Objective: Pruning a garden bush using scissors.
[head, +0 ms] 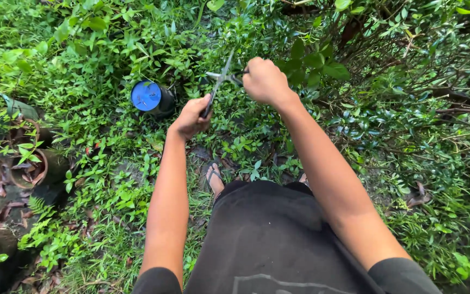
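Near the top centre of the frame, the left hand [191, 117] and right hand [265, 81] each close around a handle of the shears [221, 80], blades spread open over low green plants [235, 32], apparently for two-handed leverage.

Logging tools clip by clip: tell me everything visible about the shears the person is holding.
The garden shears have two slim grey metal blades, crossed at a pivot and parted, above dark handles. The left hand grips the lower dark handle; the right hand is closed around the other. The tool is held over low green plants, beside a shrub, blade tips pointing away from the person. A blue-topped round container lies to its left, apart from it.
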